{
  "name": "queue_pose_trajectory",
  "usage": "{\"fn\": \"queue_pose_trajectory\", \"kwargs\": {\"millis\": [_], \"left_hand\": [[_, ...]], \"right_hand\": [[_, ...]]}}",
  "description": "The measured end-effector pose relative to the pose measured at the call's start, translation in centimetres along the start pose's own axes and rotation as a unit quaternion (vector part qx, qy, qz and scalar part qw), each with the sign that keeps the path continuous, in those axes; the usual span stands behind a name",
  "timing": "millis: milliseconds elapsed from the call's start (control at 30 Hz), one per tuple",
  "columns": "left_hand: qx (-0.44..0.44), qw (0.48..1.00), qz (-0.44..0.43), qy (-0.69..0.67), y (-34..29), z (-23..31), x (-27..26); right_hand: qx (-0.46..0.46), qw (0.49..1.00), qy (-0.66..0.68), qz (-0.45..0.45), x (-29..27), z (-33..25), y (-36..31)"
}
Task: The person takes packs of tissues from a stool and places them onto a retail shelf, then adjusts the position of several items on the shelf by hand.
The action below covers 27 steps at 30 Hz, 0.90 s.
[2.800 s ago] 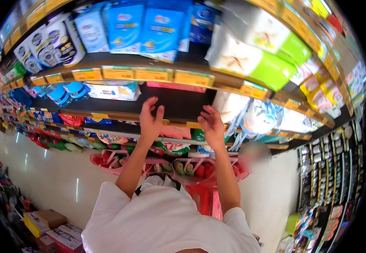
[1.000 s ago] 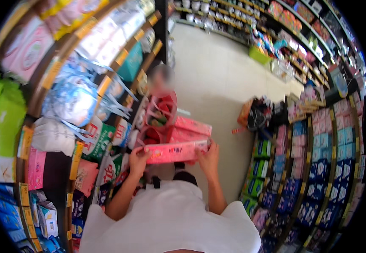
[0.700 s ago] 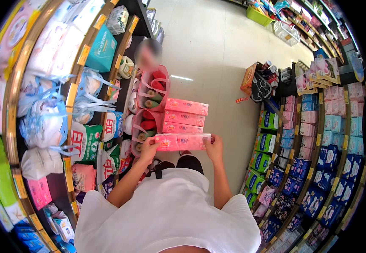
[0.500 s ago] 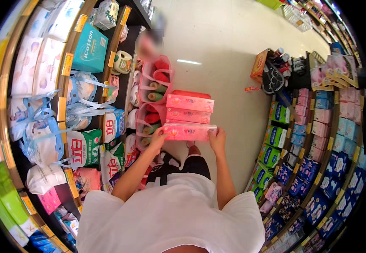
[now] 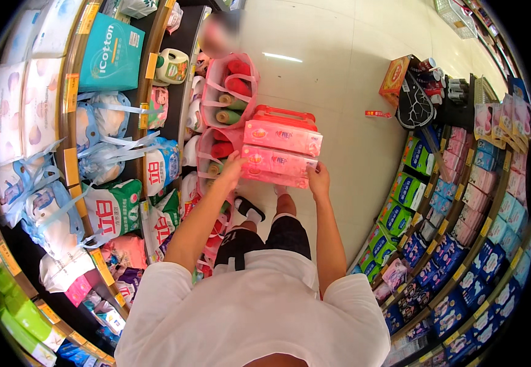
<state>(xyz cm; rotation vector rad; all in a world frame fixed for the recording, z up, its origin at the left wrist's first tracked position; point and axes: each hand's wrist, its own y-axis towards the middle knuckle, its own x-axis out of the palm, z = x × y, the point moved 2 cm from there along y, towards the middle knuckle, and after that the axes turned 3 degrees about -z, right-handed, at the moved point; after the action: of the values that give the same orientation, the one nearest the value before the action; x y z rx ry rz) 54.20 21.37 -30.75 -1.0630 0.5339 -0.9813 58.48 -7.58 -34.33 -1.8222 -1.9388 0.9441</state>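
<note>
Pink tissue pack (image 5: 277, 165) held level at mid-view, one hand per end. Left hand (image 5: 231, 171): grip closed around the left end. Right hand (image 5: 318, 178): grip pinching the right end. Can't tell whether anything supports the pack from below. Second pink pack (image 5: 282, 135) lies just past it, long sides parallel. Red plastic item (image 5: 285, 111) shows beyond that, type unclear. Pink bag (image 5: 216, 67) of red and pale green rolls just left, along the shelving. Left shelves: white-and-green bag (image 5: 112, 211), white jug (image 5: 172, 66), teal box (image 5: 109, 55). Right, across the pale floor (image 5: 339, 79): racks of green packs (image 5: 418, 157) and dark blue packs (image 5: 489, 263).
</note>
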Motion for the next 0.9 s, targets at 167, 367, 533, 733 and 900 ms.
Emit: {"fn": "queue_pose_trajectory", "kwargs": {"millis": [167,367,533,733,900], "left_hand": [[0.061,0.998,-0.005,-0.034,1.2,-1.1,-0.5],[0.142,0.988,0.054,-0.002,2.1,-3.9,-3.2],[0.232,0.92,0.163,0.27,-0.3,-8.1,-7.8],[0.259,0.894,0.194,0.31,-12.7,-13.0,-11.9],[0.287,0.905,0.205,0.239,-20.8,-17.6,-14.6]], "right_hand": [[0.006,0.994,0.072,-0.087,-0.4,0.1,0.5],[-0.067,0.987,0.072,-0.125,-0.6,-0.4,0.4],[-0.25,0.921,-0.291,-0.057,-0.2,-2.3,-1.7],[-0.228,0.814,-0.449,-0.29,6.8,-8.7,-5.4],[-0.355,0.677,-0.487,-0.424,15.0,-16.4,-12.7]]}}
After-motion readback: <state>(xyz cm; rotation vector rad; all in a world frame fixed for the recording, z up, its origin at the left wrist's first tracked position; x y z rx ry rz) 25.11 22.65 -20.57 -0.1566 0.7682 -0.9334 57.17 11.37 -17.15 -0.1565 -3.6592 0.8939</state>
